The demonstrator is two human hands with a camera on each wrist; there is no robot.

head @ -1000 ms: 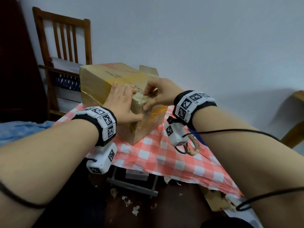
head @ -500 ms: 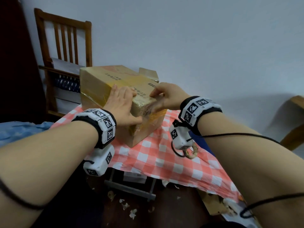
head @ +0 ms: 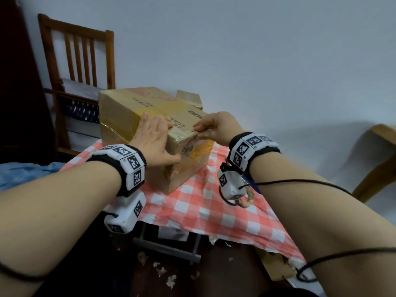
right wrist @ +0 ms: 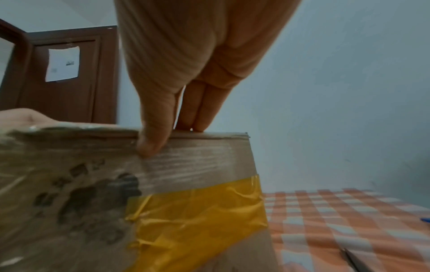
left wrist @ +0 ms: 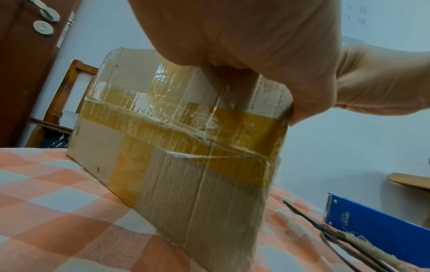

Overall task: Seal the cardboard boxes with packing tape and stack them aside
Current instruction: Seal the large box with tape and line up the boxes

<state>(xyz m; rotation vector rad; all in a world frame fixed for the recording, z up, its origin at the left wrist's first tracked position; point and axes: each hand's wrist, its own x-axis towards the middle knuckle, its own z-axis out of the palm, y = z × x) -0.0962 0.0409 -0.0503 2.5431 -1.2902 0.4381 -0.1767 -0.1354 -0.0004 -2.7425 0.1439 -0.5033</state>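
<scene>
Pressing tape flat along the near top edge, we work on a cardboard box (head: 137, 108) that sits tilted on the table (head: 214, 211), whose checked cloth covers it, near the wooden chair (head: 81, 61). Yellow packing tape (right wrist: 197, 211) and clear film band the box's sides; one flap at the far end stands up unsealed. We judge the box stiff and fairly light, its filmed faces slick, so the bare cardboard corners and bottom edges offer the surest hold for stacking. Our left hand (head: 153, 141) lies spread over the near corner, fingers straight on top and thumb down the front face, steadying it without grasping. Our right hand (head: 214, 127) pinches the top edge, thumb (right wrist: 151, 139) on the front face and fingers on top. Beside the box lie a blue tape cutter (left wrist: 377, 231) and scissors (left wrist: 349, 241).
</scene>
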